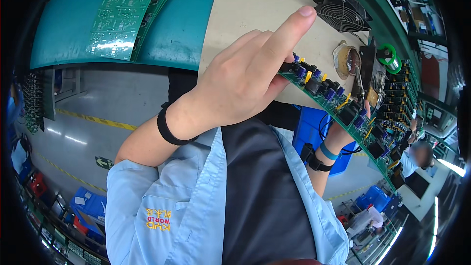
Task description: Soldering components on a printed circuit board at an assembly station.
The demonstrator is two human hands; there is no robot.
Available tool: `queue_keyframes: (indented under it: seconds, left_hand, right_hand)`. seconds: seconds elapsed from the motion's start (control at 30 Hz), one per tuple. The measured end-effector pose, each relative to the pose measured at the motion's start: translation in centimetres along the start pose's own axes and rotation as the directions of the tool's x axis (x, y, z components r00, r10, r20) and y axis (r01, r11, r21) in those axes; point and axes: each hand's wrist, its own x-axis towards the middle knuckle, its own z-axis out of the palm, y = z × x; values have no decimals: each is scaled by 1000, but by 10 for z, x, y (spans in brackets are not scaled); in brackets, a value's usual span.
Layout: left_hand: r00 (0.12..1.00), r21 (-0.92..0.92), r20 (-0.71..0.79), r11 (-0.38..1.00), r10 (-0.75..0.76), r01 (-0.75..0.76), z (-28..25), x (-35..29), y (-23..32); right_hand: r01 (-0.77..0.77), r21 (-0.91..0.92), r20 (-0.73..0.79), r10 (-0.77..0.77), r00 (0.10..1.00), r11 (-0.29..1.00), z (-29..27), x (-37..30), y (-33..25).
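A long green circuit board (321, 99) slants from the middle toward the lower right. Black, blue and yellow components crowd its upper face. My left hand (235, 81) grips the board's upper left end, thumb below and curled fingers at the edge, while its index finger points outward past the board. Farther along, my right hand (338, 137) supports the same board from beneath. Fingertips show over the far edge, and the board hides most of that hand's grip.
A black fan (343, 13) stands at the back of the beige worktop (235, 7). Near it are a dish with a brown lump (351, 61), a green spool (390, 59) and stacked populated boards (398, 93). Left, green panels (115, 24) lie on a teal mat (61, 29). A blue bin (311, 122) sits below.
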Motion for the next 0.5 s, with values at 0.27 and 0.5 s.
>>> queue_keyframes:
  seconds: [0.27, 0.5]
  left_hand:
    - [997, -9, -7, 997, -71, 71, -2, -5, 2]
    - [998, 154, -1, 986, -69, 68, -8, -9, -1]
  right_hand:
    - [57, 74, 127, -66, 990, 996, 3, -2, -3]
    - [428, -504, 266, -336, 903, 750, -9, 9, 20]
